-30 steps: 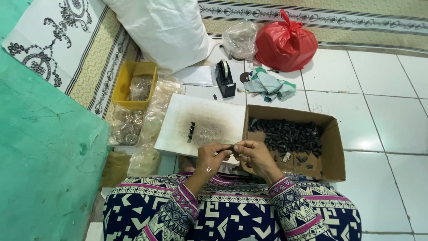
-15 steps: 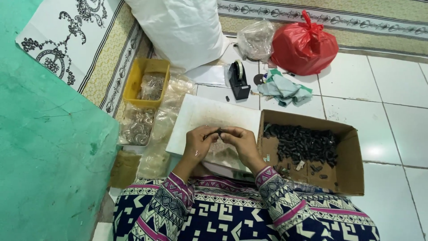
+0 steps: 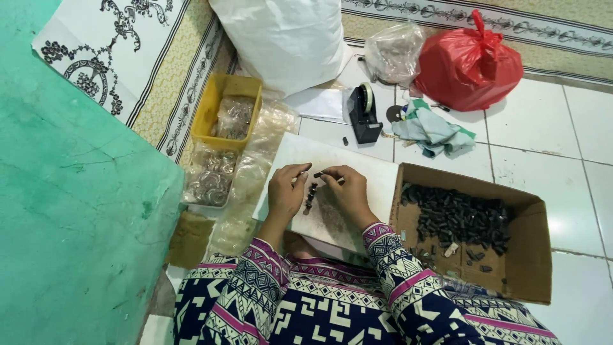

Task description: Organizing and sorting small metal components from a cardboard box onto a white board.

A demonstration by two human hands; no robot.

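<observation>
Closest to me are the patterned sleeves (image 3: 396, 281) – navy, white and pink – with both forearms reaching out over a white board (image 3: 357, 167) on the floor tiles. The left hand (image 3: 285, 191) and right hand (image 3: 348, 191) meet fingertip to fingertip, pinched shut on a small dark piece (image 3: 318, 174) held between them (too tiny to say what it is exactly). Just under the fingers, on the board, lies a short row of dark pieces (image 3: 311, 195). Right of the fingers, just beside the board, sits an open cardboard box (image 3: 533, 255) with a heap of the same dark bits inside. Left of the fingers there are clear plastic bags (image 3: 211, 182) of shiny stuff, and a yellow tray (image 3: 214, 108) just beyond them. Past the fingertips – a black tape dispenser (image 3: 364, 115), then a crumpled greenish cloth (image 3: 431, 131) to its right. Farthest out: a big white sack (image 3: 281, 38), a clear bag (image 3: 393, 51) and a knotted red plastic bag (image 3: 469, 64).
</observation>
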